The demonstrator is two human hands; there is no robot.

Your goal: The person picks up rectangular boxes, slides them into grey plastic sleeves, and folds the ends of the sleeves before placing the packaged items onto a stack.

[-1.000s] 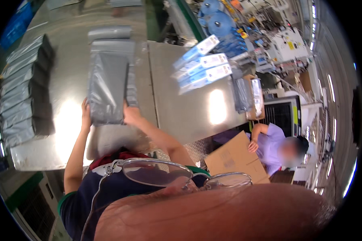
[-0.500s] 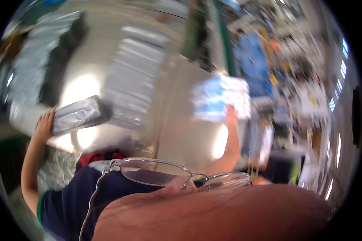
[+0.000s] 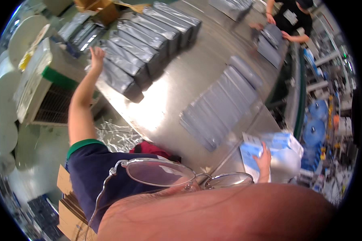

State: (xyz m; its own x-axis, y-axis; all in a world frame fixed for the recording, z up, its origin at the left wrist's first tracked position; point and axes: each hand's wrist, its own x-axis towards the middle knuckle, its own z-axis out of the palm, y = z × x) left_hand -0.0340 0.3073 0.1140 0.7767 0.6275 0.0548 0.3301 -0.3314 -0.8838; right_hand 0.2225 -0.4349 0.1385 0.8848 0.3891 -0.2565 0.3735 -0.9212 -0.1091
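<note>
My left hand point(image 3: 96, 59) is at the left end of the nearest grey wrapped package point(image 3: 118, 78), which is part of a row of several shiny packages along the table's left side. Its fingers are apart, one of them stretched out, and nothing shows in them. On the right, my right hand point(image 3: 263, 160) has its fingers around the edge of a blue and white box point(image 3: 250, 154). More blue and white boxes point(image 3: 283, 140) sit just beyond that hand. A second row of flat grey packages point(image 3: 221, 106) lies mid-table, between my hands.
Across the metal table point(image 3: 169, 90), a co-worker point(image 3: 295, 20) in black has both hands at grey packages point(image 3: 269, 44). A green-edged conveyor point(image 3: 297, 96) runs along the right. White rolls point(image 3: 4, 88) and a pale green-trimmed machine point(image 3: 48, 84) stand left, with cardboard point(image 3: 70, 205) below.
My left hand has moved up and away from me to the package row and no longer holds the silver package. The view has turned, bringing the co-worker in. My right hand stays at the boxes.
</note>
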